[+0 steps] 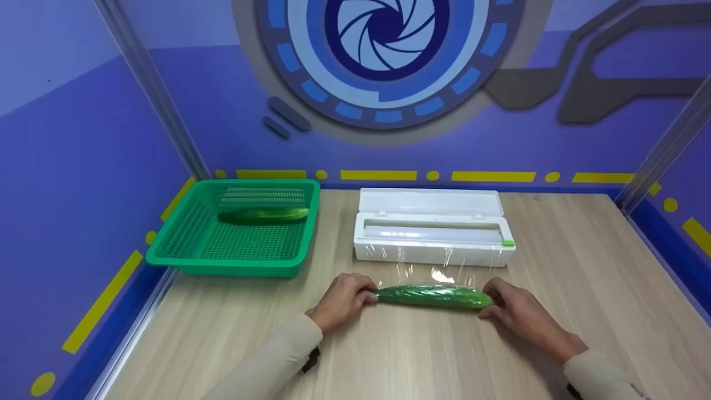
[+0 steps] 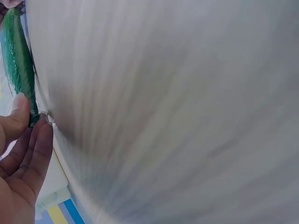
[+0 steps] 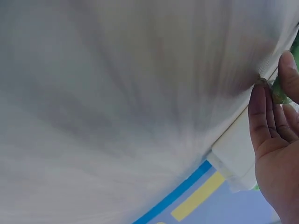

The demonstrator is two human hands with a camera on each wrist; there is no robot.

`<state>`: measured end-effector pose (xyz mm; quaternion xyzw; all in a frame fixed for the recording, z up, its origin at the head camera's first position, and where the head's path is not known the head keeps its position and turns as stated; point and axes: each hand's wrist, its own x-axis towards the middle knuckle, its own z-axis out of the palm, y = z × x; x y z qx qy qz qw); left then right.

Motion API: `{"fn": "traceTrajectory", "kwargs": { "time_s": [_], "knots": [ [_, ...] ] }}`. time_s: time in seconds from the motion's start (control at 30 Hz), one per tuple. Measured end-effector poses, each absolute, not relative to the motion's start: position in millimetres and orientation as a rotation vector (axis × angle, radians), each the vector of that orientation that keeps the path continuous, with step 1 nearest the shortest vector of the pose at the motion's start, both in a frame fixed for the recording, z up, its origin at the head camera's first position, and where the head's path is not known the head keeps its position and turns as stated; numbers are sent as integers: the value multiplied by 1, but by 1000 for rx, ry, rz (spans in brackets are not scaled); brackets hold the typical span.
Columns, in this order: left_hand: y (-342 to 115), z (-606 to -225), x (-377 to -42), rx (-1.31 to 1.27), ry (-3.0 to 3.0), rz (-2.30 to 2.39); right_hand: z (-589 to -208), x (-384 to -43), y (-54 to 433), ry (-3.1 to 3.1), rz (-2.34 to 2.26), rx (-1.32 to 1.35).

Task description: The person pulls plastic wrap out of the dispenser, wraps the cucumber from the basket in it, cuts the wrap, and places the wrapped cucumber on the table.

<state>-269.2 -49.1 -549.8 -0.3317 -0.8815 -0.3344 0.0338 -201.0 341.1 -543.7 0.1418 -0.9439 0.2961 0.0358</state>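
Observation:
A green cucumber [image 1: 433,296] lies crosswise on the table in the head view, shiny with clear plastic wrap [image 1: 442,276] that stretches from it to a white wrap dispenser [image 1: 436,254]. My left hand [image 1: 345,300] pinches its left, darker end between thumb and fingers. At the paler right end, my right hand [image 1: 525,314] holds it the same way. The left wrist view shows the cucumber [image 2: 17,56] running up from the thumb and fingertips of that hand [image 2: 23,154]. In the right wrist view only a bit of its tip shows beside my right hand [image 3: 275,126].
The dispenser's lid [image 1: 430,202] stands open behind a roll of film [image 1: 433,234]. To the left, a green plastic basket [image 1: 222,261] holds another cucumber [image 1: 264,215]. Blue panelled walls [image 1: 355,155] border the wooden table [image 1: 422,355] at the back and sides.

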Motion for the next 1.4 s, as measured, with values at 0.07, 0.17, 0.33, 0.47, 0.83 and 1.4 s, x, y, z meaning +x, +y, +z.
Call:
{"fn": "traceTrajectory", "kwargs": {
  "time_s": [0.07,0.17,0.33,0.47,0.83,1.4],
  "knots": [
    [-49,-551,-269,-1015,-2708,-1001,-543,-201,341,-2901,908,426],
    [-47,-551,-268,-1013,-2692,-959,-543,-203,341,-2899,892,440],
    [-45,-553,-269,-990,-2685,-936,-543,-206,342,-2908,853,490],
    [-43,-553,-272,-964,-2667,-869,-543,-206,342,-2878,835,526],
    [-42,-551,-275,-985,-2604,-1074,-547,-208,343,-2838,742,536],
    [-42,-548,-284,-926,-2680,-1242,-546,-209,338,-2799,774,534]
  ]
}}
